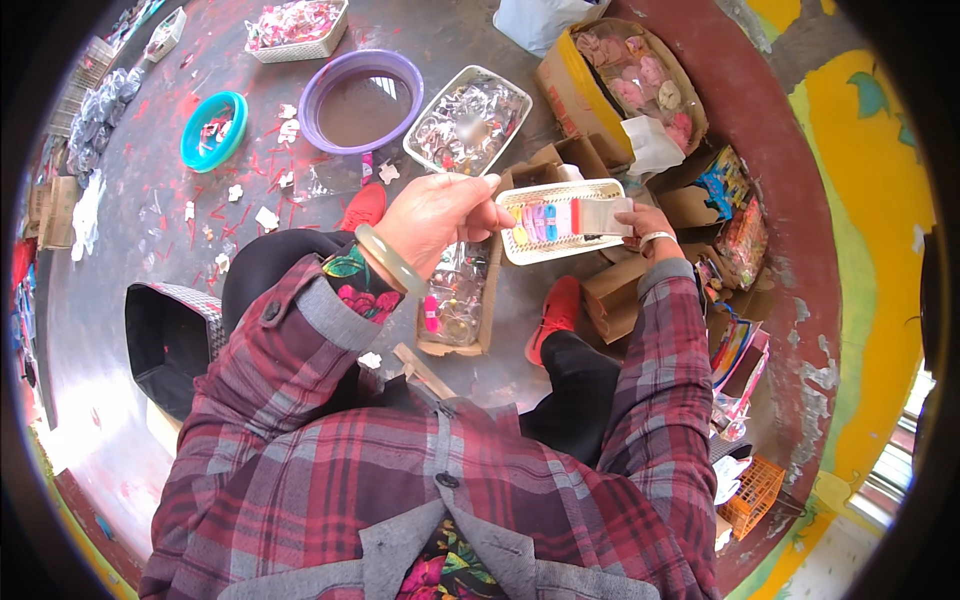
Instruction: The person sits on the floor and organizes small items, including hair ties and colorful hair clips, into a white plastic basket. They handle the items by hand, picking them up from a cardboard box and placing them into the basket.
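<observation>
A small white plastic basket (560, 250) is in front of me, with yellow, pink, purple and blue hair-tie-like pieces (538, 224) lying in a row inside. My left hand (440, 218) is closed in a pinch at the basket's left rim; what its fingertips hold, if anything, I cannot make out. From the right side my right hand (646, 224) grips a flat greyish packet (603, 217) with a red edge, which lies over the right half of the basket.
Below the basket stands a cardboard tray (487, 300) of small packets. Farther off are a white basket (413, 140) of packed pieces, a purple basin (312, 118), a teal bowl (241, 128) and a large carton (560, 75). Open boxes (615, 290) crowd the right; scraps litter the floor.
</observation>
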Motion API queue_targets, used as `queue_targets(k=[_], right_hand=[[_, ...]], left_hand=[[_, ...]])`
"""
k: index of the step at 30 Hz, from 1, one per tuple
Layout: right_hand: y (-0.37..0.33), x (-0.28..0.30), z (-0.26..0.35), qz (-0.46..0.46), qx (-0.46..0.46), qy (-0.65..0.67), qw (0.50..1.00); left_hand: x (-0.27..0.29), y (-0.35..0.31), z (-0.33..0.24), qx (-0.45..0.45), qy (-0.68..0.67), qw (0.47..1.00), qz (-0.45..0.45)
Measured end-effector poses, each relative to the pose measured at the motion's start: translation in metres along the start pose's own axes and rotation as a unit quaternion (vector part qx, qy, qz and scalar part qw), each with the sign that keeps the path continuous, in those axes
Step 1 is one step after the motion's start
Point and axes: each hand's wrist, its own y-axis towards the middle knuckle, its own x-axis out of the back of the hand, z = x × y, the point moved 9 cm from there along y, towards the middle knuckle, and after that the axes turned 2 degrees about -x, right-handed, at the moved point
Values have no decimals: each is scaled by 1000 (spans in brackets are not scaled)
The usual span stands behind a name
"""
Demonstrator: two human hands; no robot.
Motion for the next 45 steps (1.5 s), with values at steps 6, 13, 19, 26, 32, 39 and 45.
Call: queue_targets(k=[6,13,19,26,32,39,45], right_hand=[[-68,10,43,-24,98,104,989],[-187,-55,108,81,225,272,932],[-222,-115,104,133,197,436,868],[-221,-194,105,212,205,580,760],[-229,-185,111,182,241,599,741],[-215,-207,94,169,208,595,758],[-212,-219,76,203,142,456,855]], left_hand=[[-3,2,10,28,-3,999,-18],[-14,6,9,5,-51,999,5],[-23,-2,-3,-32,-195,979,41],[-34,-11,-3,-78,-290,952,54],[-17,-12,31,70,-177,982,-8],[-11,0,5,-68,-179,981,-14],[26,6,0,-126,-248,957,-81]])
